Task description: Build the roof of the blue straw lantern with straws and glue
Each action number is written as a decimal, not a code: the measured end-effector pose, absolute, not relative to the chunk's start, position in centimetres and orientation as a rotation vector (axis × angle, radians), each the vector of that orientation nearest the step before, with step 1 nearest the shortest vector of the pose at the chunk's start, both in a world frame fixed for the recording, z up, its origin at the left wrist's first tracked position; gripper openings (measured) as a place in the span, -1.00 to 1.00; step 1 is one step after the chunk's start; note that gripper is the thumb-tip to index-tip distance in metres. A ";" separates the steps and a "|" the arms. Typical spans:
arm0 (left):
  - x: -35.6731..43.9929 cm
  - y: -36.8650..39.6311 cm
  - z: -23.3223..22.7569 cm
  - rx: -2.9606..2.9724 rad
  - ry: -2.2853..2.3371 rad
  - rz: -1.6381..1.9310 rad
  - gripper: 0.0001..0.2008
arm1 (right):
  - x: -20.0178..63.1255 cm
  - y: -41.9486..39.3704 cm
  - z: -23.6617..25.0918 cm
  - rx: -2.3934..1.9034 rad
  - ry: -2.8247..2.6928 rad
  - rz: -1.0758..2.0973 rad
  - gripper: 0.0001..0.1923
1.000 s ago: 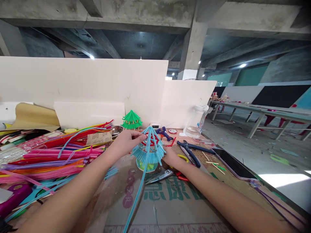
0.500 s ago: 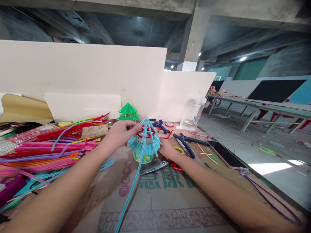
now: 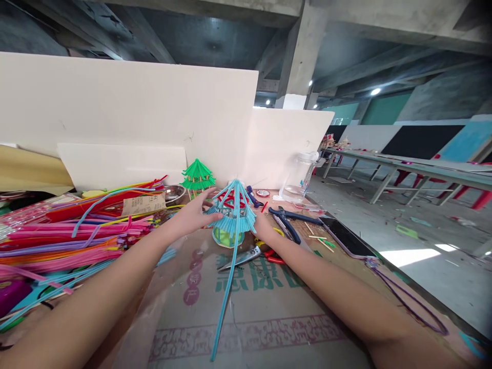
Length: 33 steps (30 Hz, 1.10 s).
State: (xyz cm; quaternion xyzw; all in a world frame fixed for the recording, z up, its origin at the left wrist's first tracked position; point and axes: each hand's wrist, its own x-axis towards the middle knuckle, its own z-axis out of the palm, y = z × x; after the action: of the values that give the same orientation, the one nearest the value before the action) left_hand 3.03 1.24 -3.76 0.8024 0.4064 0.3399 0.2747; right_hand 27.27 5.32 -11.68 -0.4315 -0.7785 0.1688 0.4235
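A small pavilion model (image 3: 235, 223) stands at the middle of the table, its light-blue pipe-cleaner roof framed with red near the top and a green part at its base. One long blue pipe cleaner (image 3: 227, 297) runs from the roof down toward me. My left hand (image 3: 195, 211) is at the roof's left side, thumb and fingers apart, the thumb by the lower eave. On the right side, my right hand (image 3: 264, 229) is against the model; its fingers are hidden behind the roof. Scissors (image 3: 246, 255) lie open just in front of the right hand.
Bundles of coloured pipe cleaners (image 3: 77, 230) cover the left. Behind stand a green-roofed model (image 3: 198, 174), a metal bowl (image 3: 175, 192) and a glue gun (image 3: 252, 197). Pliers (image 3: 294, 216), a phone (image 3: 346, 236) and a clear jug (image 3: 300, 177) are at right.
My left hand has come off the roof's upper part, lowered, and spread its fingers. The long blue strand's free end has swung right. The view has shifted slightly; my right hand stays beside the model.
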 end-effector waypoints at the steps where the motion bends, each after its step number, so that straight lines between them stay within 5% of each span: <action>1: 3.2 1.3 -3.9 2.159 1.104 0.925 -0.18 | 27.2 5.2 -11.5 -1.056 -1.949 0.455 -0.91; 15: 3.1 1.2 -3.8 2.312 1.258 1.068 -0.38 | 27.5 6.0 -12.4 -1.055 -1.600 0.843 -0.75; 22: 2.0 1.3 -3.0 2.427 1.449 0.948 -0.57 | 28.5 7.4 -12.9 -1.085 -1.455 0.726 -0.76; 33: 1.9 1.3 -3.0 2.532 1.503 0.928 -0.55 | 28.7 7.0 -13.3 -1.257 -1.657 0.485 -0.87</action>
State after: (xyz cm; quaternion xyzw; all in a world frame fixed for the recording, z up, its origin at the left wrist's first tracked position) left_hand 1.88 1.27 -3.01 0.8198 0.4867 0.3005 0.0272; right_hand 28.69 7.03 -13.28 -0.5158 -0.6799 0.1989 0.4818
